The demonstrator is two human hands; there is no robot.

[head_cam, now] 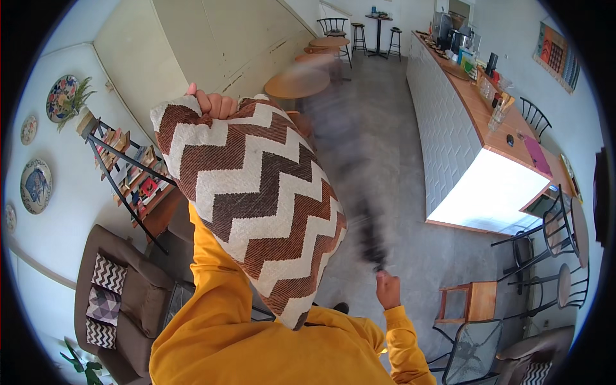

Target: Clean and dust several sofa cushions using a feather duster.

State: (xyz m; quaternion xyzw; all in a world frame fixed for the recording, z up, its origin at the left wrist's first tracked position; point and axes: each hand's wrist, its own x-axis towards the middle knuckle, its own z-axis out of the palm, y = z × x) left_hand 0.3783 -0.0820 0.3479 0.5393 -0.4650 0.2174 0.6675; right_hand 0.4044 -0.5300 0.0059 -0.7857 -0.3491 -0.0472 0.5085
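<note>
By one top corner, my left hand (219, 103) grips a throw cushion (250, 192), which hangs in front of my chest. Its cover has a zigzag weave in brown, dark brown and off-white. Lower and to the right, my right hand (388, 290) is closed around the handle of a duster (373, 231). Motion blurs the duster heavily; its dark lower part and greyish upper part stretch up past the cushion's right side. I cannot tell whether duster and cushion touch. Yellow sleeves cover both my arms.
A brown sofa (130, 308) with several cushions stands at left, below a ladder bookshelf (139, 173). Round tables (297, 84) line the far wall. At right runs a tiled counter (447, 125) with a wooden top. A wooden stool (469, 301) and glass table (474, 353) stand lower right.
</note>
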